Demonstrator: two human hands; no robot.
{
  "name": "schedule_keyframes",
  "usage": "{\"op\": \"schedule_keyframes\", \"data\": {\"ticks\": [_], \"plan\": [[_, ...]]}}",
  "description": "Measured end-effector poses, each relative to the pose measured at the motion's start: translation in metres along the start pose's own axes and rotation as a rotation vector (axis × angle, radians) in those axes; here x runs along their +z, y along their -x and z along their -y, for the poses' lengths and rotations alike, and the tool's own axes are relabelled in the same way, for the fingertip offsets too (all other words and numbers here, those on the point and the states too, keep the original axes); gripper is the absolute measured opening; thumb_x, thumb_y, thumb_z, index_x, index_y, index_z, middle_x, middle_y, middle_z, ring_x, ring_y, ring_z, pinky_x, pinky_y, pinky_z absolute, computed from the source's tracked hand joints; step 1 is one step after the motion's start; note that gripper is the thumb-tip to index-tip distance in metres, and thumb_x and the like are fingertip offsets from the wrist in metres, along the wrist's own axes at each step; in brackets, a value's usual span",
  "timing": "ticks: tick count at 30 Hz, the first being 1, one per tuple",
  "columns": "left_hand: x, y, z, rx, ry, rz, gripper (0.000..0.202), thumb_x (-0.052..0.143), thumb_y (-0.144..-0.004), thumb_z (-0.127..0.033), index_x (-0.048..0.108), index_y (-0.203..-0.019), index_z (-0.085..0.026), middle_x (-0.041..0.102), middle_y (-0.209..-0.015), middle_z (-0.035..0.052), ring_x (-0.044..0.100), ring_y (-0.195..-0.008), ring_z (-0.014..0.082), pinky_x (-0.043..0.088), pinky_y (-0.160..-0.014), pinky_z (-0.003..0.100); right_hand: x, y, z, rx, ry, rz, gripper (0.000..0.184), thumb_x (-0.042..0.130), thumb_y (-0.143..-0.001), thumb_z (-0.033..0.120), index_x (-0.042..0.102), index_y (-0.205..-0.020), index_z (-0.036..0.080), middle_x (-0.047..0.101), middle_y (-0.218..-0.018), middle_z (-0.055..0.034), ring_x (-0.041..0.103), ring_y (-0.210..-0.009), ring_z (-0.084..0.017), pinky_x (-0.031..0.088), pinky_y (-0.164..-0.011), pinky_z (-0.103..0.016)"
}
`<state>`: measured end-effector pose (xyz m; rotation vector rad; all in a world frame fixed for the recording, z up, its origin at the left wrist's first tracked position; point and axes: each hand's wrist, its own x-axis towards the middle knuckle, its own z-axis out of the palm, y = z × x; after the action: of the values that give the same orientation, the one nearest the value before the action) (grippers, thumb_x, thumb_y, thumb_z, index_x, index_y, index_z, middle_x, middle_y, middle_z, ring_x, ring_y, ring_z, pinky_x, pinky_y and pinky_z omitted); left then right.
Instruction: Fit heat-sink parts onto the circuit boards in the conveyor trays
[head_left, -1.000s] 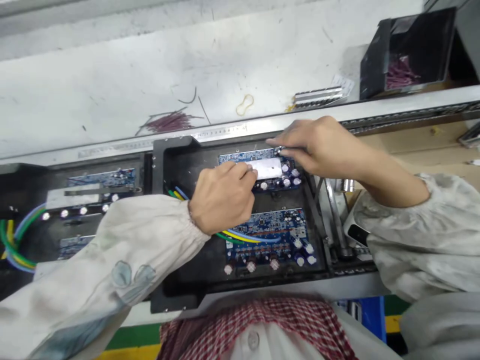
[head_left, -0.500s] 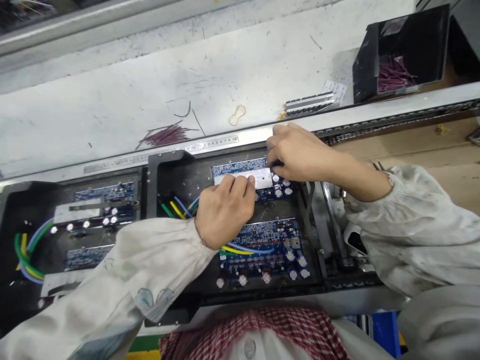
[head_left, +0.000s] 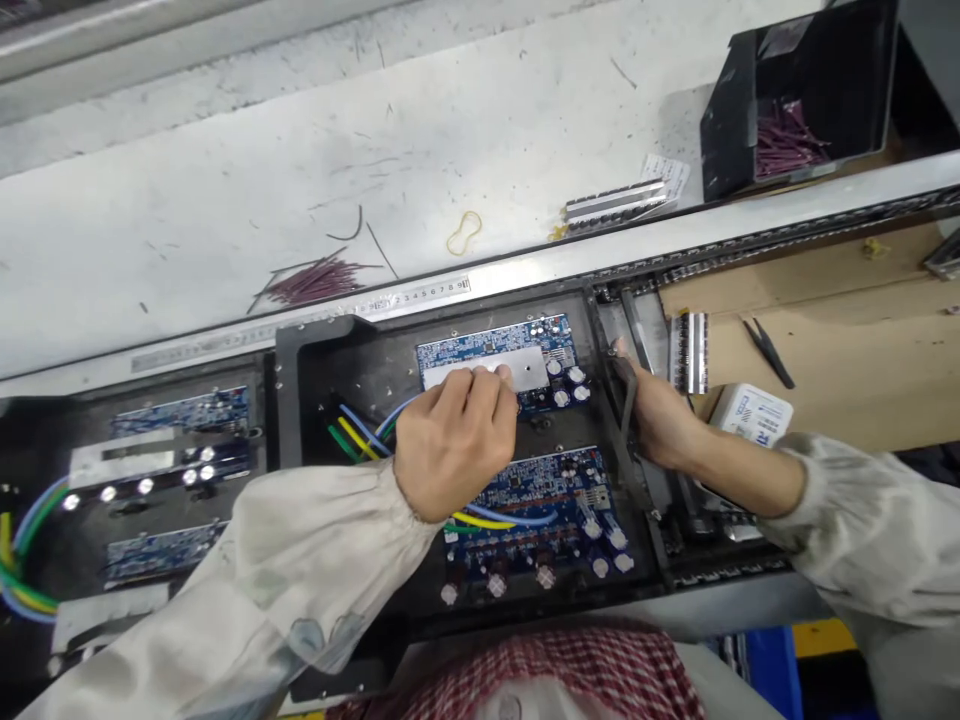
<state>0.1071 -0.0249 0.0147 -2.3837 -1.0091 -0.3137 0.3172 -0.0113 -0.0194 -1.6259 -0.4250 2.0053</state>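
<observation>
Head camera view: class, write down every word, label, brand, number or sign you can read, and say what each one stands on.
"2 3 4 5 6 7 8 9" stands on the steel ruler along the bench edge.
The white box has blue print, too blurred to read.
The paper slip has print too small to read.
The blue circuit board has markings too small to read.

Rubber band (head_left: 463,233), black tweezers (head_left: 768,352), purple wire clippings (head_left: 315,282)
</observation>
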Motion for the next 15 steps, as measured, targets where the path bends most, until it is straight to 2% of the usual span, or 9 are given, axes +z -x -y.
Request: {"op": "schedule_keyframes", "data": {"ticks": [2,4,9,15], "plan": [[0.001,0.001,0.001,-0.005,0.025,-0.005,0.007,0.063,-0.078,-0.005,0.066,-0.074,-0.01,0.06,-0.066,0.0048,0.051,-0.063,0.0148,0.034,-0.047,0.026,0.01,-0.005,-0.01,0.162,-0.166,0.031,0.055,0.03,-0.09,0.062,0.066,-0.104,0.022,0.067,-0.07,-0.0026,0.065,-0.074,-0.022,0.053,-0.076,-0.037],[0.001,0.001,0.001,-0.007,0.041,-0.007,0.007,0.063,-0.078,-0.006,0.066,-0.073,-0.01,0.061,-0.066,0.0051,0.053,-0.064,0.0153,0.035,-0.048,0.025,0.017,-0.008,-0.011,0.181,-0.258,0.07,0.056,0.028,-0.09,0.062,0.065,-0.11,0.024,0.071,-0.077,-0.002,0.067,-0.081,-0.023,0.053,-0.081,-0.038],[0.001,0.002,0.001,-0.013,0.049,-0.012,0.007,0.063,-0.078,-0.006,0.066,-0.073,-0.01,0.061,-0.065,0.0051,0.055,-0.064,0.0158,0.04,-0.05,0.025,0.014,-0.009,-0.008,0.096,-0.26,0.134,0.056,0.029,-0.091,0.06,0.062,-0.118,0.024,0.073,-0.086,-0.0016,0.068,-0.09,-0.023,0.051,-0.09,-0.04],[-0.001,0.0,0.003,-0.009,0.06,0.012,0.011,0.061,-0.079,-0.005,0.065,-0.071,-0.011,0.061,-0.065,0.0049,0.058,-0.064,0.0159,0.045,-0.049,0.025,0.011,-0.011,-0.014,-0.1,-0.15,0.189,0.05,0.037,-0.088,0.058,0.065,-0.114,0.025,0.073,-0.082,-0.002,0.068,-0.089,-0.024,0.053,-0.086,-0.04]]}}
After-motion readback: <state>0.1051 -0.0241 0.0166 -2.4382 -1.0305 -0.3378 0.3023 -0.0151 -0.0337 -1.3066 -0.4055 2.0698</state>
